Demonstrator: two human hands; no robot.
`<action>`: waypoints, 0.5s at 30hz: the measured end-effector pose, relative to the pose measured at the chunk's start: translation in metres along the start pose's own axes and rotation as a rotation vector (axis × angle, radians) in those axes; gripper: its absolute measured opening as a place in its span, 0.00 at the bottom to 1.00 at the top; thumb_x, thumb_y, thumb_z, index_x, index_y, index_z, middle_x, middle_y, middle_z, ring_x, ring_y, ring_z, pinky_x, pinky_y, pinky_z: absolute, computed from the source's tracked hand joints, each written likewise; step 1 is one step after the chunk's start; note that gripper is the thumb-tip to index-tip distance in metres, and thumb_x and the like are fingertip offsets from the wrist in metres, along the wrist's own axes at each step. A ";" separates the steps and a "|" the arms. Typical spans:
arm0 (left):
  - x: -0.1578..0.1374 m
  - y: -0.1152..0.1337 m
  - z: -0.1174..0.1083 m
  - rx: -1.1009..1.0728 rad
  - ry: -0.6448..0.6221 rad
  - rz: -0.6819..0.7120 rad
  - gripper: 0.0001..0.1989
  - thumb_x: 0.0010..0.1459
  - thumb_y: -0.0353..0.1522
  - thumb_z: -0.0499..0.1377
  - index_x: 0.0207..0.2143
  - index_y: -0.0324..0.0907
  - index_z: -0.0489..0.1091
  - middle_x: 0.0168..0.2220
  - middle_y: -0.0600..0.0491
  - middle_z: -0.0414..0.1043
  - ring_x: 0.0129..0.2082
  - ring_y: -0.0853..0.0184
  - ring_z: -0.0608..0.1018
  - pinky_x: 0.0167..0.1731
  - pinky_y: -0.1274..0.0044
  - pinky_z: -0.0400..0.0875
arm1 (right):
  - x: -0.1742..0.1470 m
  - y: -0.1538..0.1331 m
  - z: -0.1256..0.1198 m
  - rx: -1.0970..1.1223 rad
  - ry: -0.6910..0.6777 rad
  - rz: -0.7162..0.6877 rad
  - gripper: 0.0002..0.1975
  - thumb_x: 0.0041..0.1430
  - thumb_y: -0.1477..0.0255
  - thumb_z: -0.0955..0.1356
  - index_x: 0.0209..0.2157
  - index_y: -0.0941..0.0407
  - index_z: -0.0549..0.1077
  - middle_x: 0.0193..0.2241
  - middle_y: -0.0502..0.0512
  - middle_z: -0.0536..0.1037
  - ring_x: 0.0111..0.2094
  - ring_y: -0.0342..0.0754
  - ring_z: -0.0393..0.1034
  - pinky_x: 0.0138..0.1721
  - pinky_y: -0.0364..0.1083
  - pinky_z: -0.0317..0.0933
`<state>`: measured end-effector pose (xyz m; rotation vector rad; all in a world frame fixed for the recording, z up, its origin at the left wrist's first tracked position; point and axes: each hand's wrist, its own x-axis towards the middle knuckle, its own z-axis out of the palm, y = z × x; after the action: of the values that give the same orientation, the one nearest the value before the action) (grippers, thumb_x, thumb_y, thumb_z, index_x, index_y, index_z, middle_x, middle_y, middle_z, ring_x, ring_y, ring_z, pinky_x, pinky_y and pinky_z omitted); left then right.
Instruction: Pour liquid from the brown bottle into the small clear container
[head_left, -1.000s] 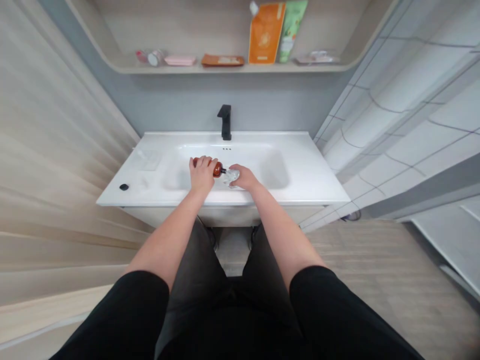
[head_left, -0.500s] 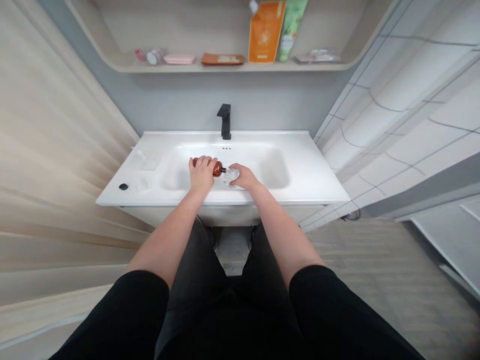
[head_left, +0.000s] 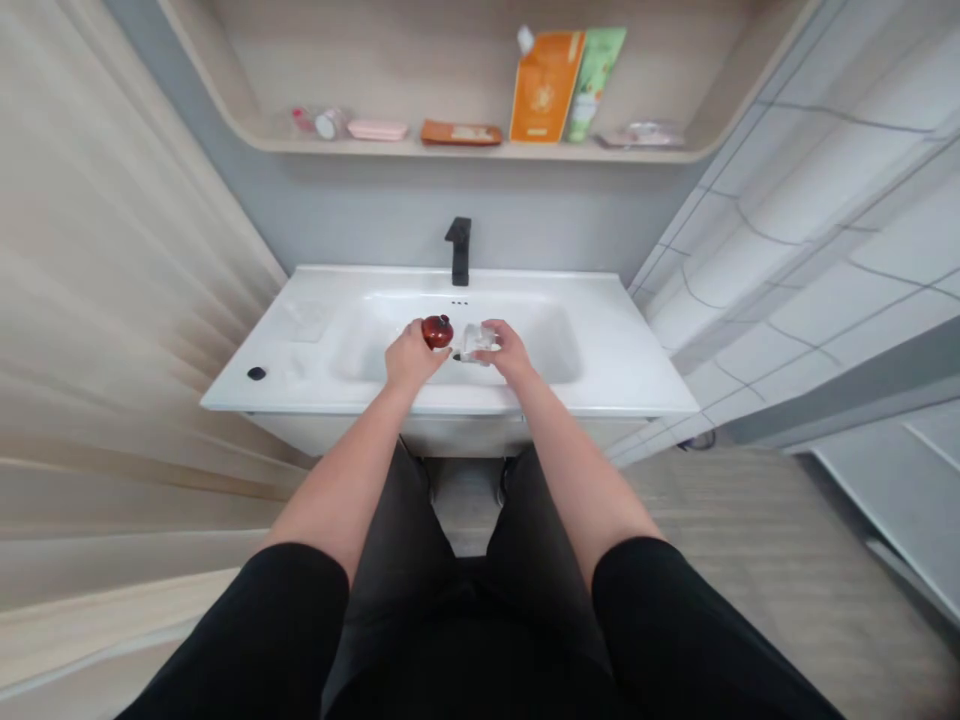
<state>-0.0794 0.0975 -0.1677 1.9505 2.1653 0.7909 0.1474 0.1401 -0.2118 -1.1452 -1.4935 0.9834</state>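
Over the white sink basin [head_left: 536,350], my left hand [head_left: 409,357] is wrapped round a reddish-brown bottle [head_left: 437,331] with a dark neck. The bottle now stands roughly upright, its neck pointing up toward me. Just to its right, my right hand [head_left: 510,350] grips a clear cup [head_left: 477,342] by its side. The cup looks tilted, with its open end hard to make out. A small gap separates bottle and cup. Whether any liquid is in the cup, I cannot tell.
A black faucet [head_left: 460,250] rises behind the basin. On the left counter lie a black cap [head_left: 256,373] and a clear, flat item [head_left: 306,320]. The shelf [head_left: 360,148] above holds an orange pouch [head_left: 547,88], a green tube [head_left: 594,85] and several small items.
The bottle has turned from lying tilted toward the cup to nearly upright. My right hand has moved slightly right with the cup, opening a gap between them.
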 end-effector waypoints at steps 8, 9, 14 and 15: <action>0.010 -0.013 -0.001 -0.160 0.075 -0.151 0.36 0.57 0.51 0.76 0.61 0.46 0.71 0.54 0.40 0.84 0.57 0.44 0.85 0.57 0.61 0.78 | -0.015 -0.017 -0.102 -0.048 0.274 -0.074 0.42 0.38 0.59 0.83 0.56 0.48 0.73 0.54 0.56 0.79 0.47 0.56 0.76 0.51 0.56 0.76; 0.011 -0.015 0.000 -0.177 0.085 -0.161 0.35 0.57 0.50 0.76 0.61 0.46 0.71 0.55 0.41 0.84 0.57 0.44 0.85 0.57 0.61 0.78 | -0.019 -0.016 -0.122 -0.064 0.306 -0.071 0.42 0.38 0.59 0.83 0.56 0.48 0.72 0.52 0.55 0.79 0.46 0.56 0.76 0.49 0.56 0.77; 0.014 -0.020 0.002 -0.253 0.114 -0.200 0.35 0.58 0.48 0.76 0.61 0.47 0.70 0.57 0.41 0.83 0.59 0.46 0.84 0.59 0.62 0.76 | -0.041 -0.002 -0.210 -0.132 0.501 0.015 0.40 0.37 0.62 0.82 0.54 0.48 0.70 0.41 0.49 0.77 0.38 0.52 0.76 0.38 0.52 0.75; 0.014 -0.020 0.002 -0.266 0.116 -0.206 0.35 0.58 0.47 0.76 0.61 0.47 0.70 0.57 0.42 0.83 0.59 0.47 0.84 0.60 0.62 0.76 | -0.045 0.002 -0.223 -0.152 0.561 0.037 0.40 0.37 0.63 0.82 0.53 0.48 0.70 0.40 0.48 0.77 0.37 0.52 0.75 0.38 0.51 0.74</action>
<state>-0.0988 0.1108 -0.1755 1.5626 2.1477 1.1117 0.3695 0.1050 -0.1793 -1.4190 -1.1049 0.5109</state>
